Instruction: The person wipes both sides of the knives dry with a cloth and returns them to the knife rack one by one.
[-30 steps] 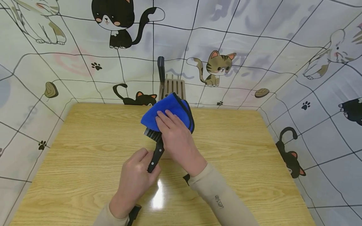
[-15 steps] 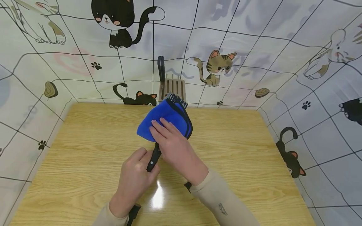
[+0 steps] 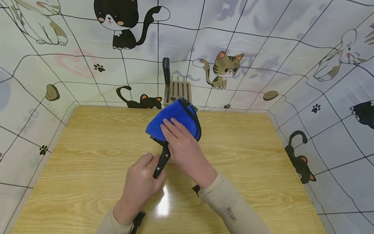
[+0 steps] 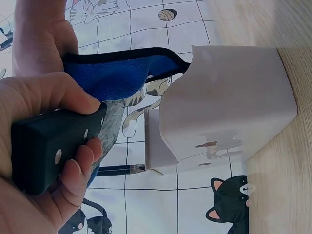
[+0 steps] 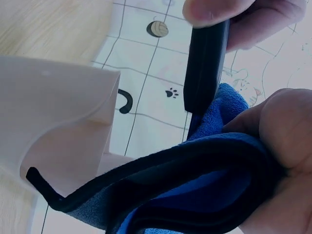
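My left hand (image 3: 143, 178) grips the black riveted handle (image 4: 58, 146) of a kitchen knife (image 3: 161, 162), held above the table. Its broad grey patterned blade (image 4: 113, 119) is mostly hidden by a blue cloth (image 3: 172, 110) with black edging. On that cloth lies my right hand (image 3: 187, 152), its fingers stretched over the blade and its thumb mostly hidden from above. In the right wrist view the folded cloth (image 5: 214, 141) hangs in loops between the right hand (image 5: 287, 141) and the knife handle (image 5: 207, 63).
Behind the knife, against the far wall, stands a light knife block (image 3: 179, 89) with slots. Another black-handled knife (image 3: 166, 70) is in its left side. The wooden table (image 3: 87, 146) is bordered by cat-printed sheeting (image 3: 140, 71) at the back and sides.
My right hand slid the cloth down toward the handle, baring the blade's far end, then moved partly back up. The left hand and the handle have hardly shifted.
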The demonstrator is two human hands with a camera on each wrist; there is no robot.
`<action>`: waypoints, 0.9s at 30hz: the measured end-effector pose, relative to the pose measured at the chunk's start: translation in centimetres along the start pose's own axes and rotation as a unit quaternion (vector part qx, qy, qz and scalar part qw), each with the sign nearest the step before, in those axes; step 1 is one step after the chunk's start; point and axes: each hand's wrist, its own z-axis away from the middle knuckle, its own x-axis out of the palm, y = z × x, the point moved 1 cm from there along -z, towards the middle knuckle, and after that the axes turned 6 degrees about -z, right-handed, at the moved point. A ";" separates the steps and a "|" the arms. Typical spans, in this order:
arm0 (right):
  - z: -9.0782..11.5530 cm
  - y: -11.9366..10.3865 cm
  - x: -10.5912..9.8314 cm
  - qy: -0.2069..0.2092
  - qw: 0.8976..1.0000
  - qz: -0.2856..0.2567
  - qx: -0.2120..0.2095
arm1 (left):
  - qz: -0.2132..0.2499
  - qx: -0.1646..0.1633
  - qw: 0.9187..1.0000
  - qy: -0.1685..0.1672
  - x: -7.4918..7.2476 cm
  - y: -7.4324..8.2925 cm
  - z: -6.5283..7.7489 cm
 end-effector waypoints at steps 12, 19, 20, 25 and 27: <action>-1.2 1.9 -0.2 -0.014 0.998 -0.015 0.054 | 0.002 -0.006 1.000 0.005 -0.1 0.1 0.1; -2.2 3.1 -0.3 -0.026 0.995 -0.016 0.092 | -0.002 -0.009 1.000 0.000 -0.1 0.0 0.2; -2.3 3.3 -0.3 -0.028 0.995 -0.015 0.095 | -0.003 -0.010 1.000 0.000 -0.1 -0.1 0.3; -2.9 4.1 -0.5 -0.037 0.993 -0.019 0.111 | -0.006 -0.011 1.000 0.001 -0.1 -0.1 0.3; -3.0 4.2 -0.5 -0.040 0.992 -0.022 0.116 | -0.006 -0.011 1.000 0.003 -0.1 -0.1 0.2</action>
